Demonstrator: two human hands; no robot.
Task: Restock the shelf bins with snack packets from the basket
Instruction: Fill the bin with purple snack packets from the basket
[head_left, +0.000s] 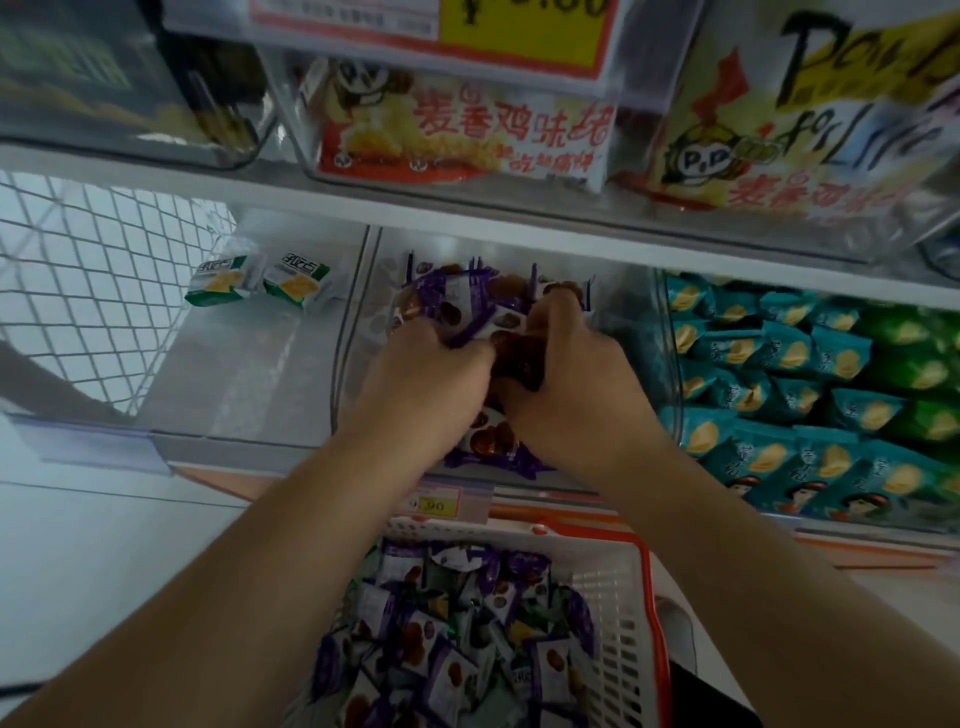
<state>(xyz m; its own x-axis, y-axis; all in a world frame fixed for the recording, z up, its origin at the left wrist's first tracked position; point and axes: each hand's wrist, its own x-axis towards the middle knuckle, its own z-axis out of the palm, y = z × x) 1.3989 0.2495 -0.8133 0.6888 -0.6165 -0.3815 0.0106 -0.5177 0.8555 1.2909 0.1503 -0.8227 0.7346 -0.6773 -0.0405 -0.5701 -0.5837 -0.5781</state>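
Nearest of all, at six o'clock, sits the white basket (613, 613) with an orange rim, heaped with purple snack packets (441, 639). Both forearms reach up over it toward twelve o'clock, into the clear middle bin (358, 322) on the shelf.

By my reckoning the step in hand is unloading: a batch of purple packets is being set down in that bin, which already holds some of the same kind. The next move would call for letting go, drawing both hands back down to six o'clock and scooping another batch out of the basket, which looks far from emptied.

The left hand (431, 364) has its fingers curled down over purple packets in the bin, gripping them as far as I can judge. The right hand (566, 358), touching the left, is curled around a dark reddish-brown packet (519, 353), its fingertips buried among the packets beyond.

At three o'clock a bin brims with teal packets (795, 395); at ten o'clock two green-and-white packets (260, 280) lie beside the middle bin.
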